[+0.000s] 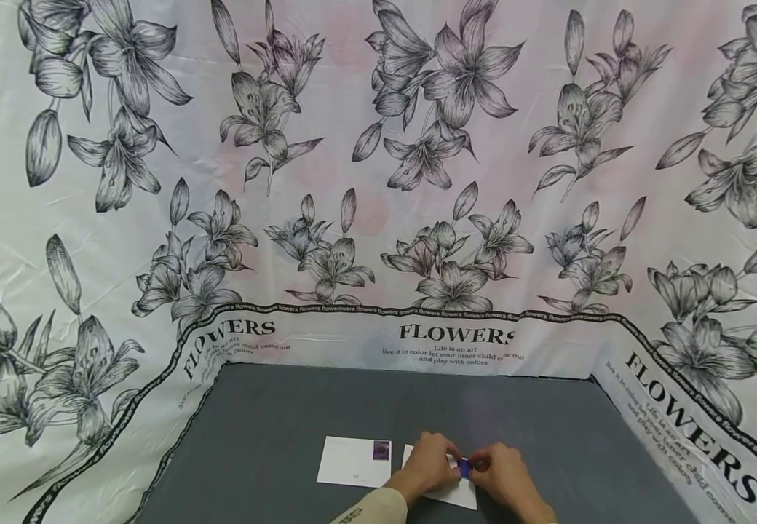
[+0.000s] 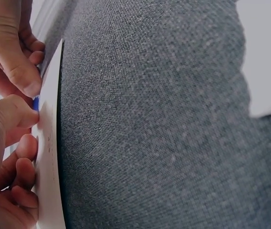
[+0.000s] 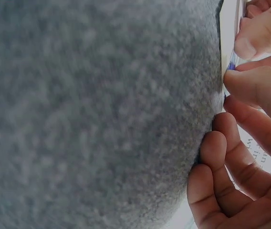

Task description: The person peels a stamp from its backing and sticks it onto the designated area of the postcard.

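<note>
A white envelope or card (image 1: 458,496) lies tilted on the dark table under both hands. Over its upper right part is a small blue-purple stamp-like piece (image 1: 464,467). My left hand (image 1: 427,463) pinches the piece's left side between thumb and forefinger, its other fingers curled against the white paper (image 2: 48,162). From the other side, the thumb and forefinger of my right hand (image 1: 506,474) pinch the right edge. Both wrist views show the fingertips nearly meeting at the paper's surface, with only a sliver of blue (image 3: 232,66) between them.
Left of the hands lies a second white envelope or card (image 1: 349,460), a dark purple stamp (image 1: 381,450) in its upper right corner. The dark grey tabletop (image 1: 274,415) is bordered by white flower-printed cloth (image 1: 352,335) at the back and sides.
</note>
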{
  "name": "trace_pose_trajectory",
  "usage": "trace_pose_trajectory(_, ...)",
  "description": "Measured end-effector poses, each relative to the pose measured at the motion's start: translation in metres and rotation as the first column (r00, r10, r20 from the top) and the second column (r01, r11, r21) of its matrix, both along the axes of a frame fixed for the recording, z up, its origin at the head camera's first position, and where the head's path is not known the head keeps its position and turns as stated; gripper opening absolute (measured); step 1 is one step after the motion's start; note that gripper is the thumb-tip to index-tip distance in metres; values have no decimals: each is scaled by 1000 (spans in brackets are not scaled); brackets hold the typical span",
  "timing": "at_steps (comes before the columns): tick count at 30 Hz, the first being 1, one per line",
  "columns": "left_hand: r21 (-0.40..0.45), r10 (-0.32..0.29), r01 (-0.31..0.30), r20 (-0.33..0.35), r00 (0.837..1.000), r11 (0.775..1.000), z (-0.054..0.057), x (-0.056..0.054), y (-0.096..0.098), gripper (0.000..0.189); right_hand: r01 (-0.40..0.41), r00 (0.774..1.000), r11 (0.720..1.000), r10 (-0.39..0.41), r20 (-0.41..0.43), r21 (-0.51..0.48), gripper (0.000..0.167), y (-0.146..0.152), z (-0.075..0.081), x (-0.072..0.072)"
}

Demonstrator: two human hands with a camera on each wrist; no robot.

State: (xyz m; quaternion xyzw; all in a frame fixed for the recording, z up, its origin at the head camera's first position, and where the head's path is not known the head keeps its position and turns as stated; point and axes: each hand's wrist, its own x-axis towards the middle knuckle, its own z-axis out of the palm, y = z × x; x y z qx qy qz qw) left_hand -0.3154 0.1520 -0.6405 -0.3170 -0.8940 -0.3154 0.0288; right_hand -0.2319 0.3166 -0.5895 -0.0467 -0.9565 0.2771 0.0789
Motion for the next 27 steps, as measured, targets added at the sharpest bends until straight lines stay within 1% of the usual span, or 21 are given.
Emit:
trace_pose_trajectory(2,2,4,-4,20,1000,1000,4,3,-1,17,-1,1000,1000,0,5,3,18,1,0,0)
trace_pose_trajectory(4,18,11,-11,35,999,1000,4,3,-1,17,-7,1000,1000,7,6,4,17,2,1,-1)
trace_pose_trajectory(7,23,26,-27,36,999,999,-1,2,1,18,-21,1000,1000,21,12,-1,17,4,0,-2)
trace_pose_trajectory(9,29,25,-26,43,999,999,3,4,-1,17,-32,999,999,32,17,-7,17,5,0,-2)
trace_pose_trajectory(11,22,24,-25,16,1000,999,1,5,-1,16,-40,999,999,41,25,-12,17,6,0,-2)
trace_pose_trajectory(13,20,21,-22,12,1000,1000,6,7,-2,15,-46,998,999,47,33,-19,16,7,1,-2)
trace_pose_trajectory(16,19,24,-23,-12,1000,1000,4,6,-1,15,-51,998,998,52,34,-25,16,7,2,-3)
trace_pose_trajectory(17,12,28,-28,-6,1000,1000,2,5,0,15,-52,998,998,53,32,-28,16,7,2,-3)
trace_pose_trajectory(18,15,28,-28,12,1000,999,4,5,0,15,-54,998,998,54,29,-29,16,8,2,-2)
trace_pose_trajectory(20,6,31,-31,12,999,999,-3,1,2,15,-51,998,998,51,25,-26,16,8,2,-3)
trace_pose_trajectory(21,9,33,-33,12,999,999,-3,1,2,14,-49,998,998,50,24,-25,16,8,2,-2)
trace_pose_trajectory(22,1,32,-32,10,999,999,-6,0,3,14,-46,999,999,46,22,-23,16,8,2,-2)
trace_pose_trajectory(24,10,26,-26,0,1000,1000,-7,0,2,14,-44,999,999,45,17,-24,16,9,1,-2)
trace_pose_trajectory(25,13,23,-23,3,1000,1000,-5,1,1,14,-49,999,999,49,11,-24,16,10,0,-2)
trace_pose_trajectory(27,31,18,-17,-14,1000,999,-7,1,1,14,-77,997,997,77,-10,-30,16,13,-3,-1)
